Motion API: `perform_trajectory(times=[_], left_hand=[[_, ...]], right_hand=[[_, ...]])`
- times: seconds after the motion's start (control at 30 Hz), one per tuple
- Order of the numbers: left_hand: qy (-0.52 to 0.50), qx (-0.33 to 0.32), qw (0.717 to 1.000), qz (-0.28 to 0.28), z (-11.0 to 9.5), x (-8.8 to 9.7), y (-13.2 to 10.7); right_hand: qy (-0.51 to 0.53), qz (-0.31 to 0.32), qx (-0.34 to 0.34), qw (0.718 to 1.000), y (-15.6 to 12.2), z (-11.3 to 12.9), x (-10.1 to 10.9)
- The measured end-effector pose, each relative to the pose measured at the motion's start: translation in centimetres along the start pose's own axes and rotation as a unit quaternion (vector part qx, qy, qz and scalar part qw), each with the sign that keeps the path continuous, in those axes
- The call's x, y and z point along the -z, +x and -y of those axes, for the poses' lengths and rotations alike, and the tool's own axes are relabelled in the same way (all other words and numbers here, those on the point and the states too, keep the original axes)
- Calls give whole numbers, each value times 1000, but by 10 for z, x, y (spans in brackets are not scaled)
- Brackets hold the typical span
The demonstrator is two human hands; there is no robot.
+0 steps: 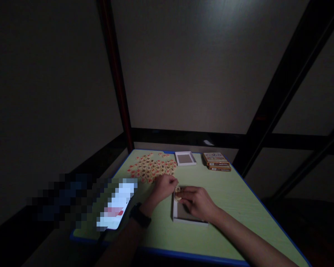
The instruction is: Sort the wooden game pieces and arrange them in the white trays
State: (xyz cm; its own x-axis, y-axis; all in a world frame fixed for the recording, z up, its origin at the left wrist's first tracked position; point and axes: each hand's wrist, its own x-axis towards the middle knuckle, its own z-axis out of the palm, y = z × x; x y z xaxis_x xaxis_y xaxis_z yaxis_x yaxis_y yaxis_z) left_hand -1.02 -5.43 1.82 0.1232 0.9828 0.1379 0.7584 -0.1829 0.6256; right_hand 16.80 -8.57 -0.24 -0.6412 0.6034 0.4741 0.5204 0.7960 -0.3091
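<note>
Over the left side of a shallow open box [193, 221] with white walls, my right hand [199, 200] pinches a round xiangqi piece [178, 189] with a dark character on it. Another pale disc edge shows just below that piece, partly covered by the fingers. My left hand [165, 185], with a dark watch on its wrist, is closed beside the box's upper left corner. Its fingertips are curled close to the held piece, and what they grip, if anything, is hidden. Many loose xiangqi pieces [147, 165] with red or dark characters lie spread beyond my left hand.
A second shallow white tray [185, 158] lies at the back of the green, blue-edged table [239, 230]. Right of it are stacked brown printed boxes [216, 162]. A device with a lit screen [119, 204], partly blurred, lies at the left. Walls stand behind the table.
</note>
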Motion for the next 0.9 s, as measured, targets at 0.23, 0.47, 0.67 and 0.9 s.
perform_trajectory(times=[0.23,0.47,0.67,0.9], left_hand=[[-15,-16,1000,10,1,-4,-1],[-19,-19,999,19,-1,0,-4],[-15,-3,1000,12,-4,1,-5],[-47,-3,999,19,-7,3,-7]], right_hand=[[7,16,-57,998,2,2,1],[17,23,-96,995,4,7,9],[19,10,-156,988,4,0,22],[-15,36,-158,987,5,-6,19]])
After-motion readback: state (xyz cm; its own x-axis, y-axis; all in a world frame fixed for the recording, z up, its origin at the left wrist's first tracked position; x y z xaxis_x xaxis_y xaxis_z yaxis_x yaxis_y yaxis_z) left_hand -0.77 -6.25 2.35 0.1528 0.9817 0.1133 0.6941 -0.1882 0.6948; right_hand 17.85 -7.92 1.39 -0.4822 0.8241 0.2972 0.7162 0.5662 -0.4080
